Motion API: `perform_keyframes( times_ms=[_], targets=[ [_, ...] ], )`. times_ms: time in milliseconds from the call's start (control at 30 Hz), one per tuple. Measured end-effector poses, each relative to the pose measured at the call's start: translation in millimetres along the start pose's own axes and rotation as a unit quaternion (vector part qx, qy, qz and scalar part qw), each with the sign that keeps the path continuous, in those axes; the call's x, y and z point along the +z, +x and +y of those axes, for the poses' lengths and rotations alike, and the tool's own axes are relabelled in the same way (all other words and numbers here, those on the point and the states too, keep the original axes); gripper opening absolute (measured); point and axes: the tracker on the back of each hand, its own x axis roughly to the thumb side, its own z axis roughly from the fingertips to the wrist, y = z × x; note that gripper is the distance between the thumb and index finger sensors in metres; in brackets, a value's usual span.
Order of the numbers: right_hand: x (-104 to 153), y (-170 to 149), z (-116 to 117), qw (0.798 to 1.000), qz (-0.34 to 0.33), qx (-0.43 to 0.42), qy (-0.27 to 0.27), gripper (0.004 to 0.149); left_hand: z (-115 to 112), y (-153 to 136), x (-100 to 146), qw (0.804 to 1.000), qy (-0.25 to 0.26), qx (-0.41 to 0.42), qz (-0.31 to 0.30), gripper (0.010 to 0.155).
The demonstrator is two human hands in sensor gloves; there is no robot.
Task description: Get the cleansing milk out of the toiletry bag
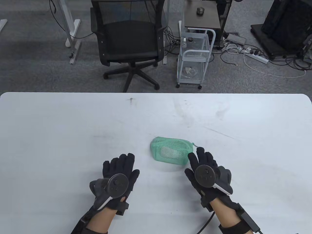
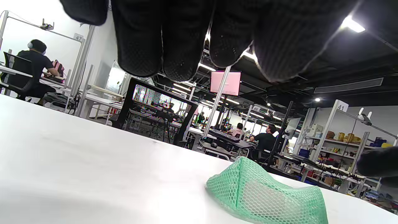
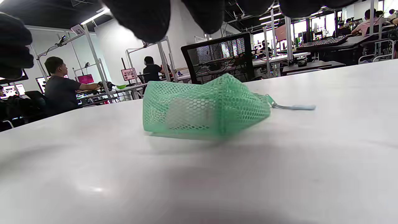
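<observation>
Plainly the task is at its very start: in the table view the green mesh toiletry bag (image 1: 171, 151) lies closed on the white table (image 1: 73, 126), just right of the frame's centre, with a pale shape showing through the netting that I take to be the cleansing milk (image 1: 168, 152). At lower left the left hand (image 1: 118, 176) lies flat with fingers spread and nothing in them, apart from the bag; at lower right the right hand (image 1: 206, 170) is likewise flat and empty, its fingertips just beside the bag's right end, where a small pull tab (image 1: 197, 146) sticks out. Opening the bag looks to be the step in hand, so the next move calls for one hand to steady the soft mesh while the other takes that tab. Beyond the table's far edge, in the upper part of the frame, stand a black office chair (image 1: 130, 39) and a white wire cart (image 1: 195, 58) on grey carpet, with cables at upper right. From the left wrist view, gloved fingers (image 2: 186, 34) hang from the top edge, extended and holding nothing, and the bag sits at lower right on the table with workstations and shelving behind. From the right wrist view, the bag fills the middle, the pale bottle dim inside, the tab pointing right, and people sit at desks at the left
</observation>
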Motion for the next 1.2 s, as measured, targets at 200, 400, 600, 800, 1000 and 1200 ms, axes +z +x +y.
perform_keyframes(
  times_ms=[200,400,600,800,1000,1200],
  targets=[
    [0.1,0.9,-0.3,1.0,-0.003,-0.002,-0.002,0.067,-0.1,1.9,0.2,1.0,-0.004,-0.005,-0.002,0.067],
    [-1.8,2.1,1.2,1.0,-0.016,-0.003,-0.011,0.066,-0.7,3.4,0.1,1.0,-0.009,-0.005,-0.003,0.067],
    [-6.6,1.6,1.7,1.0,-0.012,-0.006,-0.023,0.065,-1.7,5.3,-0.8,1.0,-0.012,-0.002,-0.004,0.066],
    [-17.8,-1.1,6.5,1.0,-0.007,0.01,-0.025,0.066,-3.2,8.0,-1.1,1.0,-0.018,-0.001,-0.007,0.066],
    [-30.9,-3.9,18.9,1.0,0.004,0.025,-0.005,0.067,-4.6,10.0,-1.6,1.0,-0.023,-0.002,-0.01,0.066],
    [-37.5,-8.3,33.3,0.999,0.017,0.037,0.037,0.073,-6.5,12.2,-1.2,0.999,-0.029,-0.006,-0.015,0.066]
  ],
)
